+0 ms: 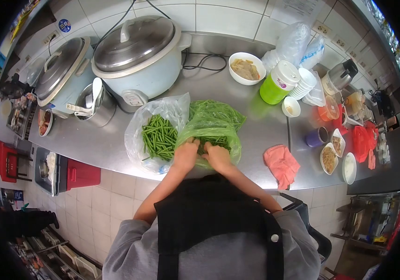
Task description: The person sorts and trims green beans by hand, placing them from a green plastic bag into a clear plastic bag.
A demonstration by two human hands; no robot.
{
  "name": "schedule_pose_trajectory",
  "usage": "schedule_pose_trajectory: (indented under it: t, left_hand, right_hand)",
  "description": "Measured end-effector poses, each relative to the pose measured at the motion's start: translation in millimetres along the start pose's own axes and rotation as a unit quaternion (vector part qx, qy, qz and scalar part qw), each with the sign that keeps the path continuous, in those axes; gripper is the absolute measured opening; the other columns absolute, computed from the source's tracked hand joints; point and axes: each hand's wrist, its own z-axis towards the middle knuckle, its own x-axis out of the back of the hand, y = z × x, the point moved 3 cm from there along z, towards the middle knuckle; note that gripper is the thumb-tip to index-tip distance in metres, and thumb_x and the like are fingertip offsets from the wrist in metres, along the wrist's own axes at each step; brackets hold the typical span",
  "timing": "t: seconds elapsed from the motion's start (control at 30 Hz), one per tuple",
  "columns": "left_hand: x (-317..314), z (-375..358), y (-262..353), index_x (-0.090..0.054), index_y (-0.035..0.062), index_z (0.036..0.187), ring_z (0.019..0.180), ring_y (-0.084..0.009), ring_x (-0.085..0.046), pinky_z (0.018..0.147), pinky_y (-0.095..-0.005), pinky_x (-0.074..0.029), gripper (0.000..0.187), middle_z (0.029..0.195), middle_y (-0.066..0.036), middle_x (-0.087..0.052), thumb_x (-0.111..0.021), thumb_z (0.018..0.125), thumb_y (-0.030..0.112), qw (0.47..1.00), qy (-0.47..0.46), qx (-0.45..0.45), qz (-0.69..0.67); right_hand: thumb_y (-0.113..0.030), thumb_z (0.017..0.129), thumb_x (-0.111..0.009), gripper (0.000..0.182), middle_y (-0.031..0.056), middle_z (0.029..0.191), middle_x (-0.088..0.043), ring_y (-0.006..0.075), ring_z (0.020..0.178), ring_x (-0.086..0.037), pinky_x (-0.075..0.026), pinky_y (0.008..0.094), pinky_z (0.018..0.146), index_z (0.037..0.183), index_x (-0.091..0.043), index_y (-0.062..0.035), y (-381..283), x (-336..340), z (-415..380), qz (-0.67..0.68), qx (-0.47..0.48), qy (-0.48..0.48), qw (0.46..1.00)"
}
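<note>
A green plastic bag (216,122) of long green beans (215,140) lies on the steel counter, its mouth towards me. My left hand (187,154) is at the left of that mouth, its fingers curled in among the beans. Close beside it, my right hand (217,157) has its fingers bent down onto the beans too. Both hands look closed on beans, though the fingertips are partly hidden. Touching the green bag on the left is an open clear plastic bag (134,133), which holds short bean pieces (159,137).
Behind the bags stand a large rice cooker (137,60) and a metal pot (101,109) with utensils. A bowl of food (246,68), a green jug (274,91) and a pink cloth (281,164) are to the right. Further right are a purple cup (316,136) and small dishes (329,158).
</note>
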Motion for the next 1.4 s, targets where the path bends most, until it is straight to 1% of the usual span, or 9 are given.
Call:
schedule_pose_trajectory:
  t: [0.2,0.53,0.77,0.87,0.97,1.03,1.1,1.2,1.4]
  left_hand:
    - [0,10,0,-0.068,0.0072,0.108,0.100,-0.0343,-0.063,0.083,-0.0440,-0.051,0.031,0.114,-0.012,-0.062,-0.069,0.077,0.005,0.992,-0.023,-0.126,-0.004]
    - [-2,9,3,-0.064,0.0054,0.116,0.101,-0.0394,-0.061,0.086,-0.0451,-0.049,0.029,0.104,-0.022,-0.065,-0.055,0.091,0.017,0.988,-0.040,-0.106,-0.105]
    - [4,13,15,-0.062,0.0025,0.100,0.087,-0.0403,-0.063,0.076,-0.0487,-0.050,0.019,0.095,-0.021,-0.065,-0.053,0.090,0.016,0.991,-0.074,-0.098,-0.059]
    - [16,11,23,-0.062,0.0011,0.094,0.078,-0.0399,-0.063,0.072,-0.0487,-0.051,0.018,0.091,-0.020,-0.066,-0.055,0.088,0.016,0.989,-0.036,-0.123,-0.072]
    - [22,12,23,-0.063,0.0006,0.092,0.075,-0.0365,-0.064,0.072,-0.0460,-0.052,0.019,0.089,-0.020,-0.065,-0.057,0.087,0.017,0.986,-0.012,-0.110,-0.126]
    - [22,13,18,-0.065,0.0009,0.093,0.073,-0.0340,-0.065,0.071,-0.0437,-0.053,0.019,0.088,-0.020,-0.065,-0.058,0.087,0.017,0.984,0.006,-0.087,-0.155]
    - [14,17,7,-0.067,-0.0006,0.098,0.076,-0.0233,-0.066,0.074,-0.0357,-0.053,0.022,0.087,-0.014,-0.068,-0.058,0.092,0.018,0.938,-0.034,0.011,-0.346]
    - [5,18,9,-0.067,-0.0027,0.106,0.083,-0.0152,-0.064,0.080,-0.0296,-0.051,0.027,0.090,-0.008,-0.070,-0.054,0.099,0.019,0.853,-0.065,-0.017,-0.518]
    - [2,16,16,-0.064,-0.0018,0.114,0.095,-0.0123,-0.062,0.089,-0.0281,-0.047,0.027,0.098,-0.006,-0.070,-0.051,0.101,0.019,0.839,-0.177,-0.036,-0.514]
  right_hand:
    - [-0.017,0.076,-0.071,0.012,0.0165,0.086,-0.067,0.0366,0.083,-0.066,-0.051,0.0477,0.072,0.083,-0.067,-0.0082,15,10,0,-0.021,0.026,0.024,0.999]
    - [-0.012,0.080,-0.062,0.010,0.0182,0.086,-0.066,0.0378,0.080,-0.065,-0.050,0.0493,0.071,0.084,-0.068,-0.0058,38,67,-27,0.016,0.000,0.088,0.996]
    - [-0.018,0.082,-0.066,0.017,0.0189,0.091,-0.067,0.0364,0.085,-0.065,-0.051,0.0465,0.077,0.093,-0.069,-0.0055,35,61,-26,-0.011,-0.015,0.046,0.999]
    - [-0.016,0.083,-0.066,0.015,0.0186,0.084,-0.065,0.0384,0.083,-0.064,-0.050,0.0483,0.072,0.089,-0.065,-0.0022,8,64,-31,-0.004,0.113,0.179,0.977]
    - [-0.015,0.083,-0.068,0.016,0.0186,0.085,-0.066,0.0394,0.080,-0.065,-0.051,0.0466,0.071,0.090,-0.065,-0.0010,3,62,-24,0.070,0.108,0.160,0.979]
    - [-0.013,0.087,-0.066,0.015,0.0166,0.087,-0.069,0.0308,0.074,-0.068,-0.052,0.0406,0.067,0.095,-0.067,-0.0009,1,64,-22,0.151,0.141,0.159,0.966]
    - [-0.013,0.091,-0.064,0.015,0.0152,0.088,-0.070,0.0251,0.073,-0.069,-0.053,0.0368,0.067,0.098,-0.067,-0.0003,2,69,-21,0.282,0.063,0.116,0.950]
    - [-0.013,0.096,-0.061,0.018,0.0125,0.089,-0.071,0.0169,0.074,-0.069,-0.055,0.0305,0.067,0.102,-0.067,0.0024,3,80,-17,0.457,-0.012,0.093,0.885]
    - [-0.013,0.097,-0.059,0.021,0.0118,0.091,-0.071,0.0167,0.078,-0.070,-0.058,0.0275,0.071,0.103,-0.065,0.0069,10,91,-10,0.509,-0.015,0.156,0.847]
